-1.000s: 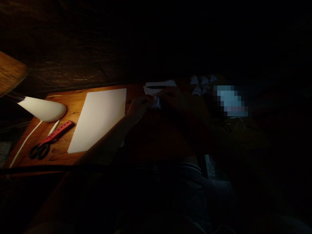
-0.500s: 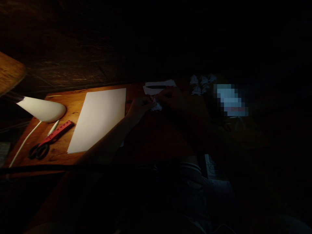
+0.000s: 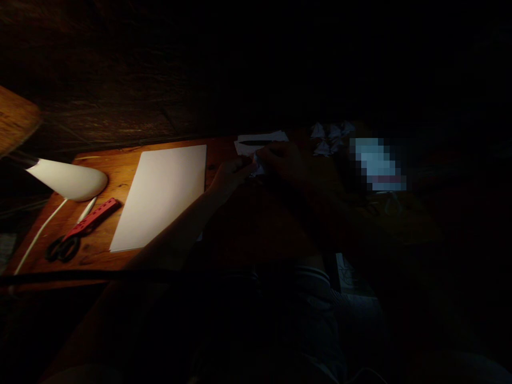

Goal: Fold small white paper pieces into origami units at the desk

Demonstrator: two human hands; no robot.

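Note:
Both of my hands meet over the middle of the dim table, closed on one small folded piece of white paper (image 3: 259, 167). My left hand (image 3: 231, 173) pinches it from the left. My right hand (image 3: 282, 160) grips its upper right side, with the fingers partly lost in shadow. Just beyond them lie some paper slips (image 3: 246, 146) with a dark, slim pen-like object (image 3: 256, 142) across them. Several folded white paper pieces (image 3: 322, 148) stand together to the right of my hands.
A stack of white paper (image 3: 164, 192) lies left of my hands, partly under my left forearm. Farther left are red-sheathed scissors (image 3: 86, 226), a white pen (image 3: 87, 209) and a lamp (image 3: 72, 178) with its cord. A blurred bright screen (image 3: 378, 162) is at the right.
My fingers have shifted slightly around the folded paper, and the paper has turned a little between them. The other things lie as before.

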